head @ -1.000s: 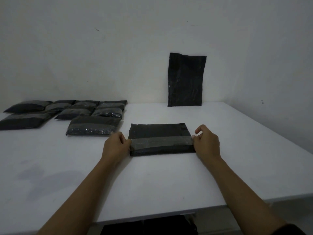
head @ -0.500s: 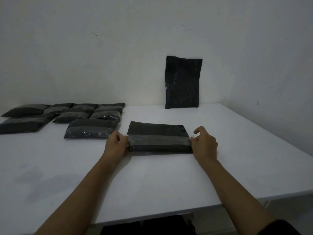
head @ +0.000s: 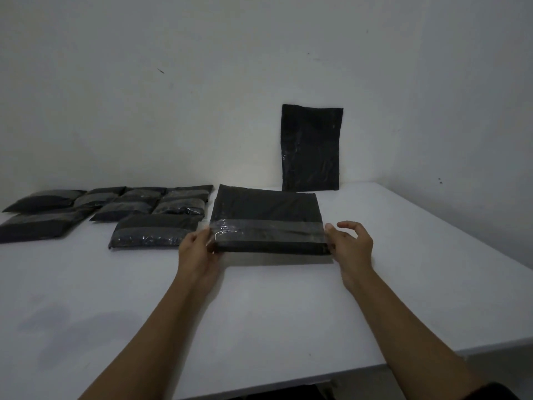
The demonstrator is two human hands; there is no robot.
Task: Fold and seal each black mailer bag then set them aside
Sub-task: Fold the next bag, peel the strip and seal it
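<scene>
Head view shows a white worktop (head: 288,307) filling the lower frame, its near edge running from 6 to 4 o'clock, backed by a plain pale wall (head: 202,96). At 9 o'clock lies a cluster of sealed black bags (head: 121,209), plump and flat on the surface, overlapping one another; the nearest of them (head: 150,232) sits just beside the person's left hand (head: 199,249). At 1 o'clock an unfolded black bag (head: 311,148) stands upright, leaning against the wall at the far edge of the worktop. Nothing lies between the hands and the bag they hold.

The black mailer bag (head: 268,220) sits at the centre, raised at a tilt with its far edge higher and its near edge just above the worktop, casting a shadow beneath. It is folded over, a glossy clear strip (head: 268,233) crossing its width near the lower edge.

The left hand grips the bag's left end, fingers (head: 202,239) curled round the strip's crinkled end. The right hand (head: 350,246) pinches the right end at its lower corner, thumb against the edge, the other fingers loosely spread above.
</scene>
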